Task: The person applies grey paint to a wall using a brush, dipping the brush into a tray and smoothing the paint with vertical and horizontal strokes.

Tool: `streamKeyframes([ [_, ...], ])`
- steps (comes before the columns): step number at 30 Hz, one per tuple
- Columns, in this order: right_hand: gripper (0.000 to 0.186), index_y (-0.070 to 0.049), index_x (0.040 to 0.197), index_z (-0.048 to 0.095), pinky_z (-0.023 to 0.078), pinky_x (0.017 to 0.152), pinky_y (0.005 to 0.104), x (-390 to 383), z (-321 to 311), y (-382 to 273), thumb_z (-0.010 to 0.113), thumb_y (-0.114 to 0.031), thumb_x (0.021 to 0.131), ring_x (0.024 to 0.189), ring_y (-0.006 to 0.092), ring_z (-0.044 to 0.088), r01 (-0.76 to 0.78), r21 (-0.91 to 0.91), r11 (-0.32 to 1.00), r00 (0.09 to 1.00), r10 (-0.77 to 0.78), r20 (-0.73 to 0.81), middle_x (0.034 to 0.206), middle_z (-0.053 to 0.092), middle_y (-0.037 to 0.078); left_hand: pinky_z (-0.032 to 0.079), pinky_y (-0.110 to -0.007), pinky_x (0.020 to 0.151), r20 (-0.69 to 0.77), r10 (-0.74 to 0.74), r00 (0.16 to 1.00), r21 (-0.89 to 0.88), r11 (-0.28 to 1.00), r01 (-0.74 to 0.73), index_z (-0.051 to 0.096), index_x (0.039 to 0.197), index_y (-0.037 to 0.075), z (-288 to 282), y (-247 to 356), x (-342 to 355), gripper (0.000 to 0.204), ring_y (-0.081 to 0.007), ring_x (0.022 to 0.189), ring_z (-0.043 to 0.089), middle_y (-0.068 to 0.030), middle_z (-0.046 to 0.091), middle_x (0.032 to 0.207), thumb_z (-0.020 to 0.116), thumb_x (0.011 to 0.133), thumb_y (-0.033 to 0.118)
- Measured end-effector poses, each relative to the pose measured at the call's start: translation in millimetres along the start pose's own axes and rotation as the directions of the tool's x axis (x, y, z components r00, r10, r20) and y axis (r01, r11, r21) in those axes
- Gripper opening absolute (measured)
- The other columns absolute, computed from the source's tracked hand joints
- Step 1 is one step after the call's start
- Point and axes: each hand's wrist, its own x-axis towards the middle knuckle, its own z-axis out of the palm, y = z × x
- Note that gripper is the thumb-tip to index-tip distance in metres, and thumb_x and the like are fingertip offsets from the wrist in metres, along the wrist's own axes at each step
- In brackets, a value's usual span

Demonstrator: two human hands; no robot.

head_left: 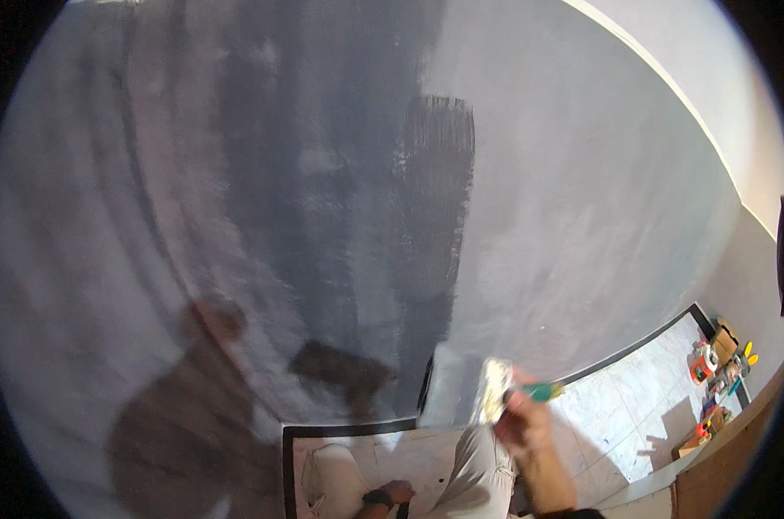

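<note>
My right hand grips a wide flat paintbrush with a green handle and a shiny metal band. Its blurred grey head points left, with a dark edge at the tip, close against the wall; I cannot tell whether it touches. Above the brush, a band of darker grey paint runs up the wall, with streaky bristle marks at its top and right edge. Low between my knees is my left hand, fingers curled, wearing a dark band on the wrist. Nothing shows in it.
A black skirting strip edges the pale tiled floor. Containers, including an orange and white tub, and a cardboard box stand at the far right. My shadow and the brush's shadow fall on the wall.
</note>
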Motion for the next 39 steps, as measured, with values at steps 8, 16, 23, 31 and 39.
streamKeyframes([
  [8, 0.024, -0.008, 0.112, 0.073, 0.06, 0.072, 0.0288, 120.3, 106.9, -130.9, 0.078, -0.011, 0.089, 0.09, 0.0215, 0.076, 0.749, -0.604, -0.272, 0.427, -0.498, 0.754, 0.105, 0.076, 0.01, 0.05, -0.045, 0.099, -0.068, -0.064, 0.996, -0.158, 0.986, 0.052, 0.071, 0.115, 0.004, -25.0, 10.3, -61.3, 0.051, -0.0378, 0.113, 0.067, -0.0224, 0.071, 0.119, 0.066, 0.089, 0.047],
  [16, 0.031, -0.006, 0.119, 0.068, 0.059, 0.066, 0.0337, 162.2, 135.9, -147.2, 0.063, -0.009, 0.089, 0.092, 0.0216, 0.071, 0.567, -0.293, -0.77, 0.275, -0.159, 0.948, 0.104, 0.069, 0.005, 0.05, -0.045, 0.1, -0.087, -0.037, 0.996, -0.117, 0.993, 0.027, 0.07, 0.117, 0.004, -19.4, -2.5, -49.0, 0.054, -0.0378, 0.116, 0.065, -0.0216, 0.071, 0.119, 0.066, 0.089, 0.05],
  [23, 0.039, -0.009, 0.122, 0.072, 0.063, 0.075, 0.0306, 167.3, 134.4, -133.7, 0.07, -0.002, 0.084, 0.099, 0.0204, 0.072, 0.572, -0.344, -0.745, 0.322, -0.182, 0.929, 0.113, 0.072, 0.006, 0.05, -0.046, 0.099, -0.084, -0.021, 0.996, -0.102, 0.995, 0.012, 0.072, 0.115, 0.005, -15.3, -7.4, -37.2, 0.054, -0.0394, 0.113, 0.066, -0.0216, 0.072, 0.117, 0.067, 0.088, 0.051],
  [31, 0.033, -0.004, 0.118, 0.073, 0.059, 0.07, 0.0374, 133.5, 95.7, -78.4, 0.073, -0.012, 0.086, 0.081, 0.0241, 0.07, 0.841, -0.432, -0.325, 0.5, 0.161, 0.851, 0.095, 0.071, 0.009, 0.053, -0.046, 0.093, -0.169, -0.07, 0.983, -0.113, 0.992, 0.052, 0.072, 0.112, 0.004, -30.1, -1.1, -49.7, 0.053, -0.038, 0.108, 0.068, -0.0224, 0.072, 0.115, 0.067, 0.086, 0.05],
  [39, 0.03, -0.008, 0.117, 0.073, 0.061, 0.08, 0.0395, 175.8, 130.3, -121.2, 0.073, -0.012, 0.088, 0.091, 0.0267, 0.071, 0.724, -0.311, -0.616, 0.418, 0.033, 0.908, 0.103, 0.072, 0.011, 0.053, -0.046, 0.091, -0.105, -0.069, 0.992, -0.132, 0.99, 0.055, 0.074, 0.099, 0.005, -31.7, -1.5, -46.0, 0.047, -0.0379, 0.103, 0.07, -0.0228, 0.074, 0.105, 0.066, 0.086, 0.049],
])
